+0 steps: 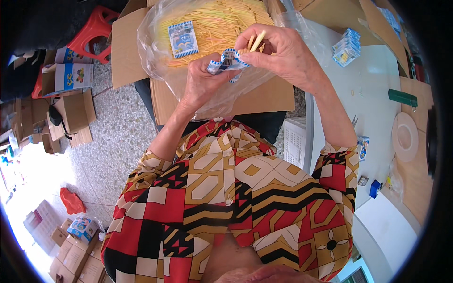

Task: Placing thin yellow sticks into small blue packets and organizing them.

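My left hand (204, 80) is closed on a small blue-and-white packet (228, 58), its mouth held toward my right hand. Between the thumb and fingers of my right hand (288, 57) are several thin pale-yellow sticks (256, 42), their ends just by the packet's mouth. Whether any reach inside it is hard to make out. Both hands hover over a carton (198, 101) lined with a clear plastic bag (153, 59). Loose yellow and pinkish sticks (226, 19) fill it. Another flat blue-and-white packet (183, 40) lies on top of the sticks.
On the pale table (339, 113) at the right sit a pile of blue-and-white packets (347, 47), a dark green tool (402, 97) and a tape roll (405, 137). A red plastic stool (92, 35) and open cartons (73, 113) stand on the speckled floor at left.
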### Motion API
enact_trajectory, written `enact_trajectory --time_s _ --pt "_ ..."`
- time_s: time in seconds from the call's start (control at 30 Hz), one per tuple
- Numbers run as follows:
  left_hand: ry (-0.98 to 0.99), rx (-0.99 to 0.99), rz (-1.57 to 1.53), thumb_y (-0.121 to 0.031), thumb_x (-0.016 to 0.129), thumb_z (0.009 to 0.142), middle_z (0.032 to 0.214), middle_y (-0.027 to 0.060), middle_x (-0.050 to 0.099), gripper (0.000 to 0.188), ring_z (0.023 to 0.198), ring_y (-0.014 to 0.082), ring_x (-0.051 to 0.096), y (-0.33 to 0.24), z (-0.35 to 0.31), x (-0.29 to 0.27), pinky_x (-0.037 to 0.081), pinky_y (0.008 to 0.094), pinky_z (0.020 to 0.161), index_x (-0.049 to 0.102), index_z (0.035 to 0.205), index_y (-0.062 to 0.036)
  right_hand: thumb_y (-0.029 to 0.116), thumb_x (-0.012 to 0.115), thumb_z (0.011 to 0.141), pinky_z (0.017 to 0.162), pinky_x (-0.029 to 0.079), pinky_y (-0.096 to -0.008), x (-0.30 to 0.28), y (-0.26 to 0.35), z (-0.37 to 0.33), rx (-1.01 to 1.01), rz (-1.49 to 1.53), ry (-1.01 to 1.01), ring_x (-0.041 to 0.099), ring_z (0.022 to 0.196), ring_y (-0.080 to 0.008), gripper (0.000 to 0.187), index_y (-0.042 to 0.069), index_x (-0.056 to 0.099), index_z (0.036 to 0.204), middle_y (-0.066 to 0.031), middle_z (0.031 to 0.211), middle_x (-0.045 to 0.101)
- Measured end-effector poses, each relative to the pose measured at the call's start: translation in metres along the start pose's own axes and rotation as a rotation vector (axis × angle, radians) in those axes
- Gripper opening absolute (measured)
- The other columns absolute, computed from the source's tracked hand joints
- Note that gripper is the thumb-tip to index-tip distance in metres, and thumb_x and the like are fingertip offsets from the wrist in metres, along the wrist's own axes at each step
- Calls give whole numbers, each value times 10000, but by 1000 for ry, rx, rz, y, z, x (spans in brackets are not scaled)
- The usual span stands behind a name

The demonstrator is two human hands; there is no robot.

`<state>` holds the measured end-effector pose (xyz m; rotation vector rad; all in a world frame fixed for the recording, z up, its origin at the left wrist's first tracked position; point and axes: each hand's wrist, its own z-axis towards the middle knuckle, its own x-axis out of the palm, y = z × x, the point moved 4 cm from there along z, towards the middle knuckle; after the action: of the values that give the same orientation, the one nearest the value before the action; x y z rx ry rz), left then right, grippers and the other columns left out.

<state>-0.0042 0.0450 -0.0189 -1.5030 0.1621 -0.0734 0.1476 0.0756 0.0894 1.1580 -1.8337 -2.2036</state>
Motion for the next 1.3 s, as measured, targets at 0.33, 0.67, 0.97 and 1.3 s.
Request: enact_trajectory --time_s 0.33,0.67,0.97,1.3 --pt "4 -40 -175 -48 728 739 744 -17 631 135 676 20 523 -7 2 4 450 192 591 644 837 -9 181 501 930 683 419 -199 -10 -4 -1 -101 18 -29 517 763 -65 220 30 629 1027 -1 867 603" --pt "-19 -18 -444 -33 714 756 913 30 650 263 791 77 591 -15 6 8 520 251 723 625 1004 -18 137 496 919 807 406 -224 -18 -6 -6 -152 190 -183 513 954 -72 283 56 554 1184 -23 1022 595" --pt "15 1 -469 -40 718 754 958 30 647 316 829 86 596 -18 10 10 521 271 764 610 1051 -32 109 532 898 780 410 -214 -7 -44 -17 0 437 -185 515 920 -61 278 36 551 1166 -22 993 598" --pt "6 -47 -241 -188 603 878 924 2 639 237 817 61 572 -15 7 3 481 237 722 620 1043 -19 73 550 887 705 439 -198 -31 -55 -41 -3 154 -477 542 791 -48 164 10 609 1027 -3 854 615"
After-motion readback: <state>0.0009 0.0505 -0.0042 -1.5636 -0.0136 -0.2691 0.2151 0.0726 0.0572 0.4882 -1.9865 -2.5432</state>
